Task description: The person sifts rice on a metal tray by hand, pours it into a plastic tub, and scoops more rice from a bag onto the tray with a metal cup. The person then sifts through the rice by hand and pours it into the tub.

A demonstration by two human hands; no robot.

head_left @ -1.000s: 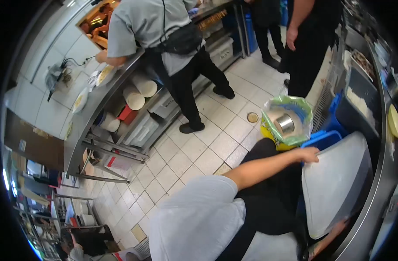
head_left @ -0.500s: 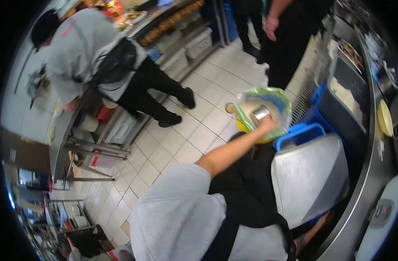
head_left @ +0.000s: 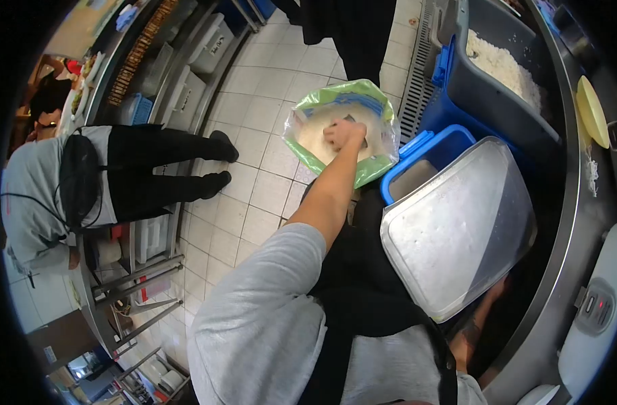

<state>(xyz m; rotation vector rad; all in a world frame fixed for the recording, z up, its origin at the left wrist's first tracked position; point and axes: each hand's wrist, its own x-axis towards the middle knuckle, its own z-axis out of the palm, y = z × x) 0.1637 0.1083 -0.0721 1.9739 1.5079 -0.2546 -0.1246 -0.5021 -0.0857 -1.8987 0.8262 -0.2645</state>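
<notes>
The left hand is inside an open bag at one o'clock, fingers wrapped round a mostly hidden metal cup among pale contents; the right hand, near four o'clock, is partly hidden beside a grey lid, its grasp impossible to tell.

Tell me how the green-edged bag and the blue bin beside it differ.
The bag is crumpled plastic; the blue bin has smooth, stiff walls. The bag's mouth gapes open; the blue bin's is partly hidden by a silvery cover. The left hand is inside the bag, while none shows in the blue bin. Both open upward.
</notes>
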